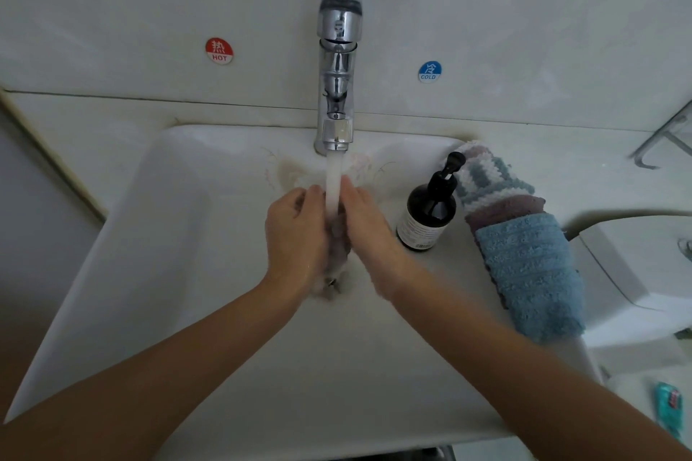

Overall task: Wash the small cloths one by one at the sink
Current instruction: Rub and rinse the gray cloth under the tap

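A small grey wet cloth (337, 247) is squeezed between my left hand (296, 232) and my right hand (369, 225) over the white sink (168, 236). Water runs from the chrome tap (337, 79) straight down onto the cloth between my hands. Most of the cloth is hidden by my palms; its lower end hangs out near the drain. On the sink's right rim lies a stack of small cloths: a blue one (531, 273) in front, a mauve one (505, 210) behind it and a striped one (483, 172) at the back.
A dark pump bottle (428, 210) stands on the rim just right of my right hand. Hot (219, 50) and cold (429, 72) stickers mark the wall. A toilet tank (636, 254) sits at the right, a teal item (668, 404) lower right.
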{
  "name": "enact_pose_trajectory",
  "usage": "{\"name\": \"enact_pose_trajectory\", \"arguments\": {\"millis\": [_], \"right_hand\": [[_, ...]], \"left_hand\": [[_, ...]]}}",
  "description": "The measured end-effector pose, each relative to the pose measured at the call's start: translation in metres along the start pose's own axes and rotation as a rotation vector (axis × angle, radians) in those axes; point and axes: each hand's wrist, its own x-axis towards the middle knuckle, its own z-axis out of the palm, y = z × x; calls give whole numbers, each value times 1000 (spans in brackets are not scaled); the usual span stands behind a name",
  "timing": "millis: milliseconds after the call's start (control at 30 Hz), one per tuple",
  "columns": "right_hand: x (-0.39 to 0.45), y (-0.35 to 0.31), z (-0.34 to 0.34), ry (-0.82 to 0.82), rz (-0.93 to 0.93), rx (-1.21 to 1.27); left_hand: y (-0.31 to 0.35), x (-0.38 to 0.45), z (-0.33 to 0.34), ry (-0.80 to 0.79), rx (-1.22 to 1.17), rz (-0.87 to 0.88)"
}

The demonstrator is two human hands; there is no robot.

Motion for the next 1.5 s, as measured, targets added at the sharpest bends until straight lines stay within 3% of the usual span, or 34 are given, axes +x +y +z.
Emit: {"name": "enact_pose_trajectory", "arguments": {"millis": [167, 400, 567, 767, 867, 1033, 1333, 1500], "right_hand": [[-5, -33, -30, 88, -139, -19], [-2, -113, -66, 138, -584, -399], [5, -133, -80, 110, -809, -752], [5, -105, -72, 118, -852, -769], [1, -87, -63, 128, -818, -693], [-8, -51, -44, 143, -747, -578], [-10, 4, -44, -128, -736, -534], [-6, 9, -47, -217, -650, -827]], "left_hand": [[3, -2, 2, -107, -255, -162], [-5, 3, 2, -124, -91, -109], [-10, 4, 3, -114, -80, -99], [-5, 3, 2, -80, -80, -38], [-5, 5, 1, -118, -184, -53], [-3, 8, -1, -89, -157, -24], [7, 14, -8, -60, -137, -34], [12, 17, -10, -68, -161, -48]]}}
